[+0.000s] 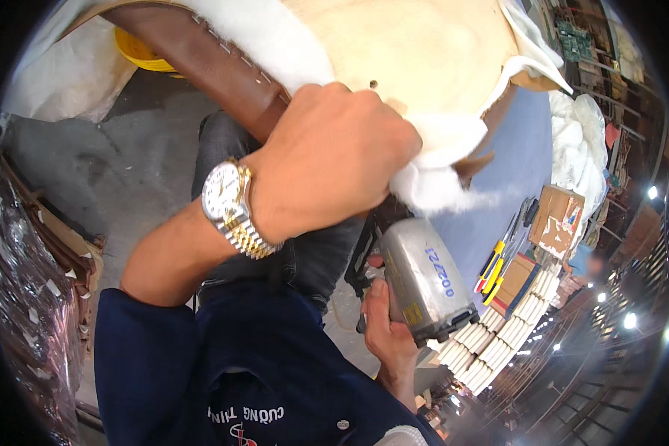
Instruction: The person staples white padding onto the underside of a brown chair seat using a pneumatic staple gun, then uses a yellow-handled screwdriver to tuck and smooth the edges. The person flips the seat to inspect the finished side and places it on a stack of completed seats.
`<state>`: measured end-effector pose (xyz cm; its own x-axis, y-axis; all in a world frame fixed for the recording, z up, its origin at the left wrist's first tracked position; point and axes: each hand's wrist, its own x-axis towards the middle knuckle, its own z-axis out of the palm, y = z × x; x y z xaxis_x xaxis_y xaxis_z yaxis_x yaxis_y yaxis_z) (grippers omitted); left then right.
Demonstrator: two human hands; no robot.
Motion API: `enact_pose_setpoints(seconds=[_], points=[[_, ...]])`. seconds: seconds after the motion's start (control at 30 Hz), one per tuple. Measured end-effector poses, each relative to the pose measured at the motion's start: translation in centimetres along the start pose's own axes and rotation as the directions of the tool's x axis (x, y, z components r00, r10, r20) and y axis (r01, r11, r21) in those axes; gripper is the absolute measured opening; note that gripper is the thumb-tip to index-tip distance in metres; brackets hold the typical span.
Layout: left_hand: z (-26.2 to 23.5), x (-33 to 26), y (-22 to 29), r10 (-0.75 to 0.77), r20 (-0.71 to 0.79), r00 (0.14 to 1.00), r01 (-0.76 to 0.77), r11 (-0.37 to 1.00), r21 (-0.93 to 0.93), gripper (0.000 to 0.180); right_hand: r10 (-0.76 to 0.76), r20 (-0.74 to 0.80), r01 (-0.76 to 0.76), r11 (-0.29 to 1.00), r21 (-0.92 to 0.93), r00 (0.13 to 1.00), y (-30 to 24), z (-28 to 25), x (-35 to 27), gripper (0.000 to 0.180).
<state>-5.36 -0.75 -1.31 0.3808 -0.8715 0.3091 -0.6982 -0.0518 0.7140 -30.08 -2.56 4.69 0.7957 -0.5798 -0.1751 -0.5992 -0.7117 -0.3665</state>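
In front of me lies a padded piece with a pale board (416, 41), white batting (282, 41) and a brown leather cover (208, 67). A line of staples runs along the leather's edge at the upper left. My left hand (334, 152), with a watch (224, 192) on its wrist, is closed at the near edge, gripping the leather; its fingertips are hidden. Loose batting (442, 189) sticks out beside it. My right hand (388, 327) is wrapped round the handle of a grey metal staple gun (427, 275). Its nose is hidden below my left hand.
A blue-grey tabletop (516, 156) on the right carries yellow-handled cutters (492, 271) and a cardboard box (556, 215). Rows of pale rolls (498, 334) lie closer. Plastic-wrapped brown pieces (30, 297) stand at the left. A yellow bucket (137, 52) sits at the upper left.
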Motion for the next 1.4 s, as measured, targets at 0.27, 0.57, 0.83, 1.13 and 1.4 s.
enact_pose_setpoints(seconds=[0.27, 0.57, 0.83, 1.13, 1.4], points=[[-0.4, 0.4, -0.5, 0.083, -0.058, 0.995, -0.084, 0.996, -0.028, 0.011, 0.187, -0.081, -0.128, 0.872, 0.472, 0.979, 0.8, 1.6, 0.4, 0.035], [-4.7, 0.6, 1.2, -0.023, 0.203, 0.979, 0.013, 0.999, 0.047, 0.062, 0.213, -0.092, -0.098, 0.735, 0.671, 0.973, 5.7, 4.6, -5.1, 0.025], [-1.5, -1.5, 1.9, -0.140, -0.146, 0.979, 0.088, 0.945, -0.313, 0.052, 0.149, -0.043, -0.072, 0.684, 0.726, 0.988, 6.4, 7.3, -7.4, 0.022], [-2.7, -0.6, 1.5, 0.180, -0.020, 0.983, -0.161, 0.922, 0.352, 0.062, 0.111, -0.200, 0.067, 0.695, 0.716, 0.974, 7.6, 6.4, -5.6, 0.024], [-0.5, -1.9, -1.6, 0.145, -0.253, 0.957, -0.097, 0.976, 0.194, 0.037, -0.007, -0.319, 0.221, 0.736, 0.640, 0.948, 5.1, 6.2, -2.6, 0.023]])
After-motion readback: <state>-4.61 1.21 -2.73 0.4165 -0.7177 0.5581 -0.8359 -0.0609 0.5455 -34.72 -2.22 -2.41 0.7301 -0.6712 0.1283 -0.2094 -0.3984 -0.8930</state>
